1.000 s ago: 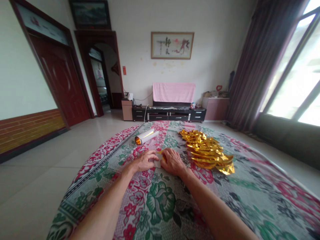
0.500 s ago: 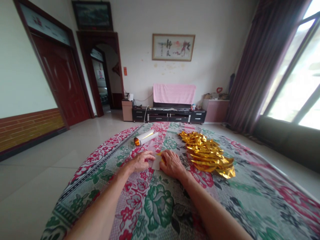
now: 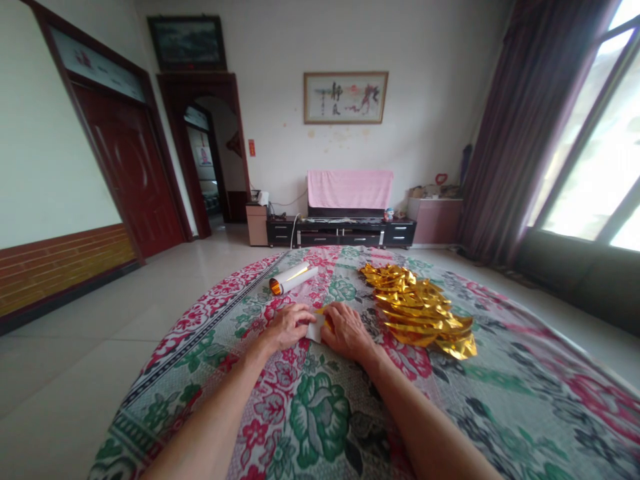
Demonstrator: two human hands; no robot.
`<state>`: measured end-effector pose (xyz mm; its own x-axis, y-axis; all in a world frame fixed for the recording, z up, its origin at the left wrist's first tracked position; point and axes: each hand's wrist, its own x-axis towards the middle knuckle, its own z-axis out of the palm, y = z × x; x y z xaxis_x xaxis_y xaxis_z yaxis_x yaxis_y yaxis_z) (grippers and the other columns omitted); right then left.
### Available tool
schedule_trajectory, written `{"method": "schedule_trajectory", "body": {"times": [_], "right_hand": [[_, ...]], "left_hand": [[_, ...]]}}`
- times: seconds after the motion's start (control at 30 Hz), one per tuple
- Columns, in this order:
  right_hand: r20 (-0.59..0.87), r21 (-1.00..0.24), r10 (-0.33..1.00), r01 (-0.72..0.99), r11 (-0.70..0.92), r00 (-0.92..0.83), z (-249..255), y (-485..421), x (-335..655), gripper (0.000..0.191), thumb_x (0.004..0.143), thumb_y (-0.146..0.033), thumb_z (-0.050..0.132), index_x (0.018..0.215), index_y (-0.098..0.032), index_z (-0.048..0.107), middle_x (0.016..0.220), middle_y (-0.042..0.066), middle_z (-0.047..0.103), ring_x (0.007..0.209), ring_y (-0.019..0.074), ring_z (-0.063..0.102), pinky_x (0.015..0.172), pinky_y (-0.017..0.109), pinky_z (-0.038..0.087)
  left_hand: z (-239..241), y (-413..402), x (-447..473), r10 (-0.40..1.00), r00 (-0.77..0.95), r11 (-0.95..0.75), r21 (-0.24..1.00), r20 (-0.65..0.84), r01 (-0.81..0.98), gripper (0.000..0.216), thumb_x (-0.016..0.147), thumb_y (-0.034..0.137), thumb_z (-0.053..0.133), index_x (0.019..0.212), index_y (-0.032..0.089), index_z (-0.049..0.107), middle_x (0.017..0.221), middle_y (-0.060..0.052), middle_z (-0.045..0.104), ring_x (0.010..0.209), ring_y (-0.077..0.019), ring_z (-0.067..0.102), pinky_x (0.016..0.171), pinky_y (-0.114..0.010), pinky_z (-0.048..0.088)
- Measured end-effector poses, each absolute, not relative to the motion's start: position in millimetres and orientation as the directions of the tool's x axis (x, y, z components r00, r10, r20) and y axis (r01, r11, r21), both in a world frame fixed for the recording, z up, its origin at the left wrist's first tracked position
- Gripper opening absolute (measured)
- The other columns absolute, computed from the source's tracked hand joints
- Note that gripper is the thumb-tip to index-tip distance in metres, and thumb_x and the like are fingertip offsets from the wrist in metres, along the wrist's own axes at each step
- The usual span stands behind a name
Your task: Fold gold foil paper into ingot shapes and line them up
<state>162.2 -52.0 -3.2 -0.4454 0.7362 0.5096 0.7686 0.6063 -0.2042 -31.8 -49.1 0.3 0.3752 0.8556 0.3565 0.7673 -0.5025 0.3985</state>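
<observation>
My left hand [image 3: 287, 325] and my right hand [image 3: 346, 329] rest side by side on a flowered cloth [image 3: 320, 413]. Between them they pinch a small piece of paper [image 3: 317, 328], white on one side and gold on the other, pressed flat against the cloth. Both hands have their fingers curled down on it. A pile of folded gold foil pieces [image 3: 420, 310] lies just right of my right hand. Beyond my left hand lies a rolled tube of gold-lined paper [image 3: 293, 278].
The flowered cloth covers a wide surface that drops to a tiled floor [image 3: 75, 347] on the left. A low TV cabinet [image 3: 340, 232] with a pink cover stands at the far wall. Dark curtains [image 3: 505, 133] and a window are at the right.
My hands stay on the small paper with only slight finger movement. The view has shifted a little, nothing else has moved.
</observation>
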Motion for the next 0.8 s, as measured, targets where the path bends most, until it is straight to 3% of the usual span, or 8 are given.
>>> {"method": "schedule_trajectory", "body": {"times": [0.23, 0.53, 0.8], "right_hand": [[0.511, -0.210, 0.736, 0.766, 0.608, -0.444, -4.6, -51.1, 162.9, 0.027, 0.080, -0.031, 0.049, 0.104, -0.019, 0.052, 0.105, 0.006, 0.053, 0.098, 0.0192, 0.046, 0.085, 0.032, 0.034], [0.514, -0.201, 0.735, 0.772, 0.603, -0.441, -6.4, -49.5, 163.3, 0.026, 0.079, -0.031, 0.051, 0.102, -0.019, 0.052, 0.105, 0.007, 0.052, 0.098, 0.0188, 0.046, 0.086, 0.032, 0.033], [0.520, -0.213, 0.738, 0.771, 0.600, -0.431, -6.2, -50.8, 163.9, 0.025, 0.078, -0.029, 0.051, 0.101, -0.019, 0.052, 0.105, 0.007, 0.052, 0.097, 0.0190, 0.046, 0.086, 0.032, 0.034]], "left_hand": [[9.5, -53.8, -35.2, 0.846, 0.465, -0.529, 0.513, 0.260, 0.676, 0.025, 0.066, 0.015, 0.062, 0.087, 0.024, 0.071, 0.132, -0.001, 0.046, 0.121, -0.0192, 0.041, 0.105, -0.032, 0.029], [15.1, -53.7, -40.1, 0.791, 0.593, -0.586, 0.461, 0.147, 0.667, 0.020, 0.075, 0.025, 0.058, 0.091, 0.027, 0.070, 0.139, 0.002, 0.039, 0.128, -0.0197, 0.031, 0.109, -0.036, 0.018], [18.2, -53.8, -33.1, 0.810, 0.551, -0.575, 0.456, 0.200, 0.680, 0.023, 0.073, 0.015, 0.053, 0.085, 0.024, 0.070, 0.132, 0.000, 0.047, 0.119, -0.0163, 0.042, 0.105, -0.031, 0.028]]}}
